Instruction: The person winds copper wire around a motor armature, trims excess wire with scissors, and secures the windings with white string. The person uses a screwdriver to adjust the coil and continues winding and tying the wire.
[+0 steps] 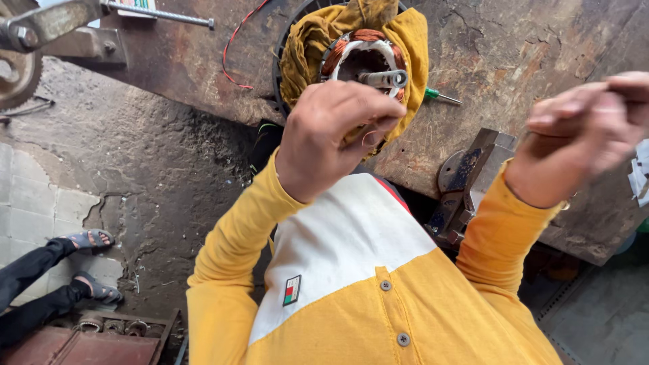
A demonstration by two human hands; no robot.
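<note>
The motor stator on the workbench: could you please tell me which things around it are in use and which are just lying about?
In use:
- motor stator with copper windings, beside the left hand
- yellow cloth wrapped around it
- right hand, closed on something too thin to make out

Lying about:
- green screwdriver
- bench vise
- red wire
- threaded rod

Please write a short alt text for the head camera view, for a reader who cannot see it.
A person in a yellow and white shirt holds the left hand against a copper-wound motor stator lying in a yellow cloth on a rusty workbench. The right hand is raised, fingers pinched together. A bench vise sits nearby.
</note>
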